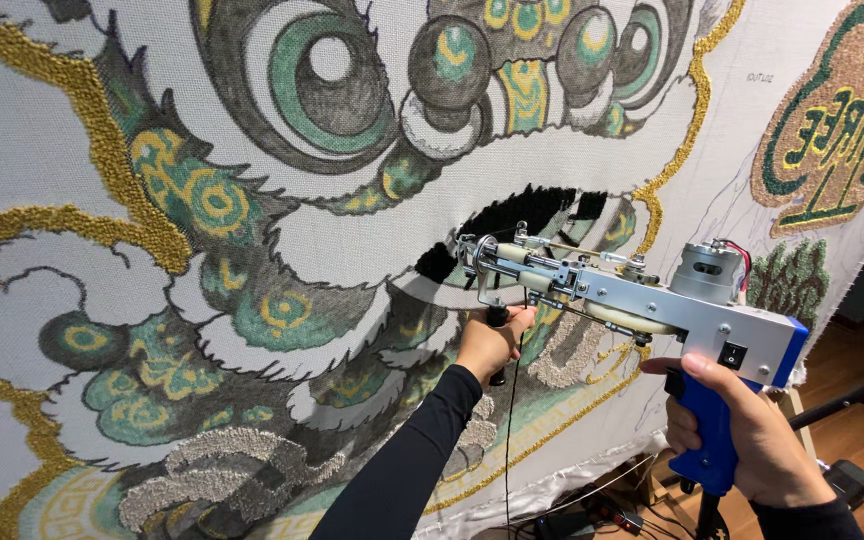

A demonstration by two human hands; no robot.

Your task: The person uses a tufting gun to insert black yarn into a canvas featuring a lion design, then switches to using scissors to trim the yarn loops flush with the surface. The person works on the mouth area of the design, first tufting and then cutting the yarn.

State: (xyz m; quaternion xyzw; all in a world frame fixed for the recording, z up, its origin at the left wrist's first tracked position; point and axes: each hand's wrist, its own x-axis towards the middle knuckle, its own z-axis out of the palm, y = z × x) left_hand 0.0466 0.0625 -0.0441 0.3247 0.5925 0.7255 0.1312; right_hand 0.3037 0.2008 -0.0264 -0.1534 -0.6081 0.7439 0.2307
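A silver and blue tufting gun [642, 305] points its needle end at a large white cloth [352, 240] stretched upright. My right hand [747, 430] grips the gun's blue rear handle. My left hand [490, 340], in a black sleeve, grips the black front handle under the gun's nose. The needle tip sits at a patch of black tufted yarn [532, 215] in the mouth of a lion-like figure worked in green, yellow, grey and gold yarn. A black yarn strand [509, 430] hangs down below my left hand.
A second tufted patch in gold and green [842, 110] fills the cloth's upper right. A wooden floor [852, 370] shows at the right, with a dark metal bar [852, 400] and cables [602, 510] near the cloth's lower edge.
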